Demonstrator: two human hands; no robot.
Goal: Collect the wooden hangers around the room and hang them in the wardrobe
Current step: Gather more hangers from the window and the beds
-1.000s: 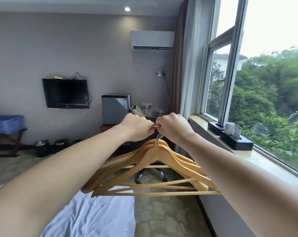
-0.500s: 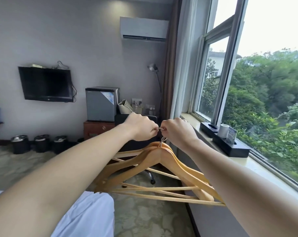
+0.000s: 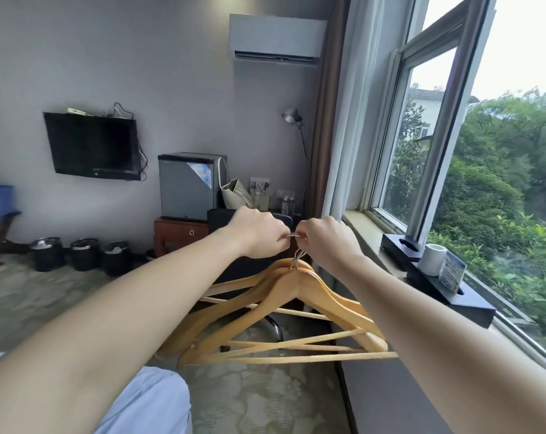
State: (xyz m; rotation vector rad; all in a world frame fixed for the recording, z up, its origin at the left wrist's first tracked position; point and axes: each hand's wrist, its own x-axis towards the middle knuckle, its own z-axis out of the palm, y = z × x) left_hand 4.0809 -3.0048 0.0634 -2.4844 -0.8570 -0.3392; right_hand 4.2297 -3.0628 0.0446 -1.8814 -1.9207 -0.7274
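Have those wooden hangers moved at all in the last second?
Yes. The wooden hangers have shifted rightward, farther from the mini fridge, which also looks nearer now.

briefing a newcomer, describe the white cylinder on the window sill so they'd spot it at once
Find the big window on the right of the view; a long black tray lies on its sill. The white cylinder stands upright on that tray, beside a small printed card, and is the only white, round thing there.
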